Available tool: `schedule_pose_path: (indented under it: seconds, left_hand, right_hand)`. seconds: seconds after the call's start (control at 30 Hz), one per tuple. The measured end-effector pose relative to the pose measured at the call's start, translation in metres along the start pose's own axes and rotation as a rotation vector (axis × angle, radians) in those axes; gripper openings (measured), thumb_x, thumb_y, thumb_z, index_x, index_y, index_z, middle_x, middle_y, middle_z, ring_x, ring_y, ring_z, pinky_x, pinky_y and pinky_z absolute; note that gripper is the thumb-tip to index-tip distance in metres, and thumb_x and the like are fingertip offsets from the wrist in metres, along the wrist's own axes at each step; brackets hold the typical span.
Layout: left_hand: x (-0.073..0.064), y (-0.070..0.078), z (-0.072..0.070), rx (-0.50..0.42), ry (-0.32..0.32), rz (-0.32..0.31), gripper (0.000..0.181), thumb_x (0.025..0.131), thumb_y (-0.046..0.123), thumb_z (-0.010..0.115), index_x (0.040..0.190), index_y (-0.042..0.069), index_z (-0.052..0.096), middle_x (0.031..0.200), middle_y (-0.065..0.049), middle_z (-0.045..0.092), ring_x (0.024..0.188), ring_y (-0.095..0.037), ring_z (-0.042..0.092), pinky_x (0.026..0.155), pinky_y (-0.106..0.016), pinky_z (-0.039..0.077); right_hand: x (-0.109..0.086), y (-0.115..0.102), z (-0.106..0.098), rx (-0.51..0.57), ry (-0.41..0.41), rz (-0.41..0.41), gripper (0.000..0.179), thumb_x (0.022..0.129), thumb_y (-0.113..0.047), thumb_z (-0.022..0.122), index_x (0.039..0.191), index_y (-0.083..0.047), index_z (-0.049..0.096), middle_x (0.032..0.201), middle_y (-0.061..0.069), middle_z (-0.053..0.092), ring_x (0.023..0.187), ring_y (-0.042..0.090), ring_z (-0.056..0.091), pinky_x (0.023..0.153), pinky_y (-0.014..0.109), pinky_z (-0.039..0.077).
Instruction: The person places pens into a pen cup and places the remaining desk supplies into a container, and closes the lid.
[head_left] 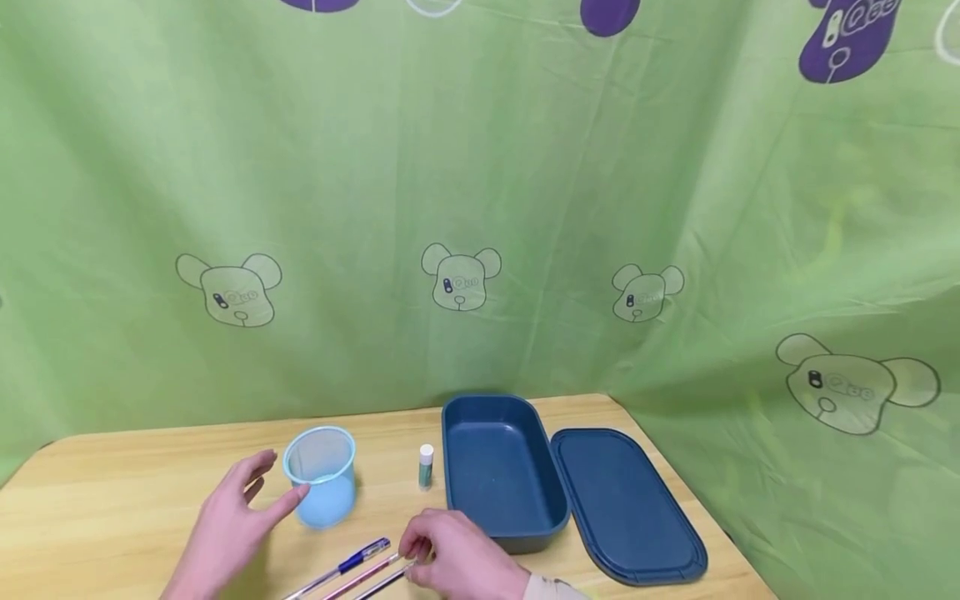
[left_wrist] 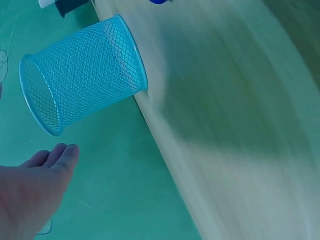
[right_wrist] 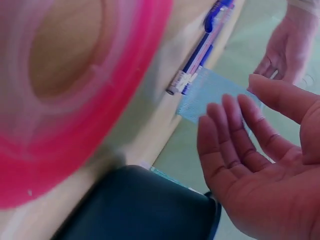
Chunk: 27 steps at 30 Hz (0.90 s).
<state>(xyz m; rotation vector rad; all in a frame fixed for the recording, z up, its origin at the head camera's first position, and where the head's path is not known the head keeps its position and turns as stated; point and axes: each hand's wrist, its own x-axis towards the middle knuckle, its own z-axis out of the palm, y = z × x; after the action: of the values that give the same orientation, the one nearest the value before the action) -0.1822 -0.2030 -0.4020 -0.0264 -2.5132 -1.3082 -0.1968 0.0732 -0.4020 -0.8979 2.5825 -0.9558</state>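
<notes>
My left hand reaches out beside a light blue mesh pen cup, fingers spread toward its left side and thumb in front of its rim. In the left wrist view the fingers stop short of the mesh cup. Three pens lie side by side before the cup: a blue-capped pen, a reddish pen and a dark pen. Over their right ends hovers my right hand, fingers loosely bent. Nothing sits between its fingers in the right wrist view.
A small white-capped glue stick stands upright between cup and box. The dark blue box is uncovered, with its lid lying flat to the right. A pink ring looms close in the right wrist view. A green curtain hangs behind.
</notes>
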Motion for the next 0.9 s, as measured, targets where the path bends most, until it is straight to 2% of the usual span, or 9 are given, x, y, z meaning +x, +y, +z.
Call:
schedule_pose_path:
  seconds: [0.17,0.33,0.5,0.67,0.9]
  left_hand:
    - [0.007,-0.001,0.001,-0.038,-0.044,-0.034,0.087,0.074,0.051,0.066,0.133,-0.003,0.031,0.133,-0.023,0.034,0.116,-0.046,0.035,0.091,-0.056,0.038]
    - [0.011,-0.001,0.003,-0.121,-0.066,-0.049,0.087,0.074,0.044,0.069,0.132,-0.007,0.029,0.132,-0.025,0.032,0.12,-0.045,0.03,0.098,-0.053,0.03]
    - [0.017,-0.004,0.006,-0.191,-0.074,-0.032,0.085,0.073,0.035,0.073,0.129,-0.012,0.029,0.129,-0.027,0.036,0.121,-0.039,0.032,0.102,-0.046,0.028]
    - [0.022,-0.004,0.011,-0.205,-0.101,-0.009,0.087,0.072,0.034,0.074,0.129,-0.013,0.027,0.128,-0.028,0.035,0.12,-0.039,0.032,0.102,-0.048,0.026]
    - [0.025,-0.004,0.013,-0.188,-0.143,-0.058,0.1,0.07,0.039,0.074,0.134,-0.012,0.017,0.134,-0.032,0.024,0.123,-0.043,0.026,0.102,-0.051,0.026]
  right_hand:
    - [0.004,-0.001,0.009,-0.17,-0.009,0.082,0.015,0.073,-0.016,0.072,0.085,-0.023,0.064,0.078,-0.016,0.05,0.07,0.004,0.043,0.061,0.021,0.04]
    - [0.008,-0.003,0.013,-0.254,-0.027,0.113,0.017,0.072,-0.014,0.071,0.085,-0.023,0.065,0.077,-0.014,0.047,0.07,0.005,0.041,0.062,0.022,0.04]
    - [0.012,-0.002,0.017,-0.321,-0.071,0.098,0.019,0.069,-0.01,0.071,0.084,-0.021,0.066,0.073,-0.013,0.045,0.066,0.004,0.041,0.057,0.02,0.039]
    - [0.015,-0.001,0.019,-0.437,-0.097,0.059,0.018,0.067,-0.007,0.07,0.078,-0.02,0.064,0.07,-0.012,0.043,0.064,0.005,0.04,0.054,0.018,0.038]
    - [0.017,0.0,0.022,-0.534,-0.118,0.007,0.021,0.066,-0.006,0.072,0.07,-0.022,0.06,0.068,-0.012,0.043,0.065,0.004,0.04,0.054,0.017,0.038]
